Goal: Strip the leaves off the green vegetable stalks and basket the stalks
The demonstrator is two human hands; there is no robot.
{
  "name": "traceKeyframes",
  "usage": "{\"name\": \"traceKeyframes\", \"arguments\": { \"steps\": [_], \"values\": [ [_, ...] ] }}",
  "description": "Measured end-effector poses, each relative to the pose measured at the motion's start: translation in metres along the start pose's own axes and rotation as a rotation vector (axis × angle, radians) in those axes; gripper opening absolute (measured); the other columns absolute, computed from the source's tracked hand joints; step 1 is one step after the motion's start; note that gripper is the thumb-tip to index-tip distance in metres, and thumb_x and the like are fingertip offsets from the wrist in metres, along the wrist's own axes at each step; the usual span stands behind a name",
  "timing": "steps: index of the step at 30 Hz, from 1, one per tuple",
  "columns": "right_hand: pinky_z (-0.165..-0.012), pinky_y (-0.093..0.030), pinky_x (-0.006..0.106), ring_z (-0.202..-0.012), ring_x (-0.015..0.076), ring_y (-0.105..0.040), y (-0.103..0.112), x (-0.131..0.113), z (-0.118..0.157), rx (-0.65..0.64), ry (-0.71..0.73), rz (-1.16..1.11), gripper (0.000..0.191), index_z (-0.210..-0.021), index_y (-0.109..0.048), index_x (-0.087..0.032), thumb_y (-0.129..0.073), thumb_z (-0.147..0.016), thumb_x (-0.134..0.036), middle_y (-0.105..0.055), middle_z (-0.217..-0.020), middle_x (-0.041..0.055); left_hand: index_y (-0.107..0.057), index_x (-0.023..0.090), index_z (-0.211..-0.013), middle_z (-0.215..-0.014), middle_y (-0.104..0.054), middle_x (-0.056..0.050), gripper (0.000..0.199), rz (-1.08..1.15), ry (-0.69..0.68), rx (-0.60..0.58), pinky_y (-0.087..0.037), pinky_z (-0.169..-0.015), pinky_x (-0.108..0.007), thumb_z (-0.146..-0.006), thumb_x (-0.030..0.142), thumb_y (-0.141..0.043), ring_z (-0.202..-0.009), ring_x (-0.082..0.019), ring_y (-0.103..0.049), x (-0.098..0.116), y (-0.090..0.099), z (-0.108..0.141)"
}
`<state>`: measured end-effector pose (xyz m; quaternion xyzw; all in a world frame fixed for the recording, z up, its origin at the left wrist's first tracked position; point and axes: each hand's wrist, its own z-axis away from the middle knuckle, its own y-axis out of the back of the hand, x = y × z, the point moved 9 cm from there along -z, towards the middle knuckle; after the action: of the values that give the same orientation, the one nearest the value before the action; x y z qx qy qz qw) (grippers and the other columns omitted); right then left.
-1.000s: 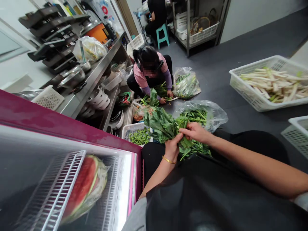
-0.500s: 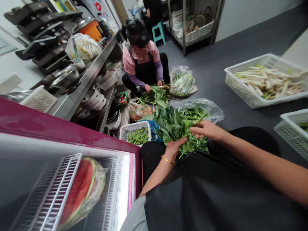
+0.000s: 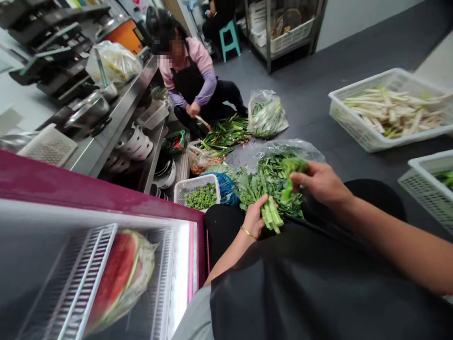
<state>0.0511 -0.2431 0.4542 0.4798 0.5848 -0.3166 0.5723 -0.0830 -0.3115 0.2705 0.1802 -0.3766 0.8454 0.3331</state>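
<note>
My left hand, a gold bangle at its wrist, is closed around a bunch of leafy green stems. The thick pale cut ends point toward me, and the leaves spread away on the far side. Held up to the right, my right hand pinches a bright green leafy piece, apart from the bunch. Beneath and beyond both hands lies a pile of greens on a clear plastic bag. Left of my left hand stands a small white basket with chopped greens.
Ahead, a co-worker squats by long green stalks and a bagged bundle. White crates stand at right. An open fridge with cut watermelon is close at left, below a steel counter.
My right hand has lifted away from the bunch with a leafy piece in it. The bunch in my left hand has tipped, its stem ends now toward me. The co-worker has leaned left.
</note>
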Motion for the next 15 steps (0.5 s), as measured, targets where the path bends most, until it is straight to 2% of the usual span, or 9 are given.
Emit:
{"name": "traceKeyframes", "arguments": {
  "steps": [1, 3, 6, 8, 10, 12, 15],
  "values": [
    [-0.044, -0.044, 0.028, -0.043, 0.0139, -0.051, 0.005, 0.016, -0.005, 0.026, -0.111, -0.091, 0.044, -0.064, -0.052, -0.02, -0.068, -0.068, -0.061, -0.053, -0.049, 0.0002, -0.066, 0.008, -0.069, -0.062, -0.067, -0.009, 0.028, -0.002, -0.001, -0.005, -0.052, -0.06, -0.03, -0.066, 0.033, -0.077, -0.056, -0.019, -0.064, 0.0, -0.001, 0.0],
    [-0.038, -0.039, 0.025, -0.036, 0.0115, -0.046, 0.002, 0.043, -0.011, 0.006, -0.253, -0.207, 0.049, -0.062, -0.048, -0.02, -0.071, -0.064, -0.062, -0.049, -0.043, -0.0026, -0.066, 0.009, -0.073, -0.066, -0.069, -0.009, 0.032, 0.012, -0.074, -0.013, -0.052, -0.062, -0.03, -0.064, 0.036, -0.079, -0.061, -0.02, -0.067, 0.009, -0.008, 0.004],
    [-0.037, -0.041, 0.023, -0.038, 0.0115, -0.05, -0.015, 0.065, -0.013, -0.051, -0.306, -0.161, 0.048, -0.064, -0.051, -0.018, -0.075, -0.061, -0.059, -0.055, -0.046, -0.0013, -0.068, 0.013, -0.079, -0.075, -0.072, -0.006, 0.03, 0.035, -0.233, -0.101, -0.052, -0.067, -0.029, -0.057, 0.028, -0.082, -0.07, -0.021, -0.069, 0.026, -0.029, 0.019],
    [-0.039, -0.043, 0.023, -0.041, 0.0123, -0.053, -0.025, 0.069, -0.014, -0.063, -0.285, -0.122, 0.048, -0.062, -0.05, -0.018, -0.074, -0.062, -0.06, -0.058, -0.05, 0.0004, -0.068, 0.015, -0.08, -0.08, -0.073, -0.005, 0.029, 0.033, -0.267, -0.188, -0.051, -0.069, -0.028, -0.055, 0.02, -0.082, -0.071, -0.02, -0.069, 0.03, -0.044, 0.027],
    [-0.042, -0.046, 0.024, -0.045, 0.0135, -0.056, -0.036, 0.069, -0.014, -0.104, -0.239, -0.125, 0.047, -0.065, -0.052, -0.018, -0.071, -0.066, -0.061, -0.062, -0.056, 0.0021, -0.069, 0.015, -0.078, -0.078, -0.072, -0.004, 0.026, 0.066, -0.237, -0.22, -0.051, -0.069, -0.027, -0.055, 0.019, -0.081, -0.067, -0.018, -0.068, 0.029, -0.049, 0.03],
    [-0.047, -0.047, 0.025, -0.05, 0.0137, -0.058, -0.044, 0.063, -0.011, -0.122, -0.125, -0.05, 0.042, -0.072, -0.056, -0.018, -0.066, -0.074, -0.058, -0.064, -0.062, 0.0028, -0.069, 0.014, -0.077, -0.071, -0.071, -0.004, 0.023, 0.131, -0.175, -0.202, -0.052, -0.071, -0.028, -0.058, 0.024, -0.078, -0.064, -0.017, -0.066, 0.026, -0.046, 0.028],
    [-0.055, -0.045, 0.025, -0.055, 0.0131, -0.056, -0.055, 0.031, 0.01, -0.109, 0.247, 0.257, 0.036, -0.066, -0.057, -0.018, -0.055, -0.087, -0.047, -0.06, -0.059, 0.0034, -0.069, 0.013, -0.075, -0.066, -0.068, -0.003, 0.024, 0.184, -0.116, -0.175, -0.052, -0.074, -0.029, -0.062, 0.031, -0.076, -0.065, -0.017, -0.067, 0.022, -0.039, 0.023]
  ]
}}
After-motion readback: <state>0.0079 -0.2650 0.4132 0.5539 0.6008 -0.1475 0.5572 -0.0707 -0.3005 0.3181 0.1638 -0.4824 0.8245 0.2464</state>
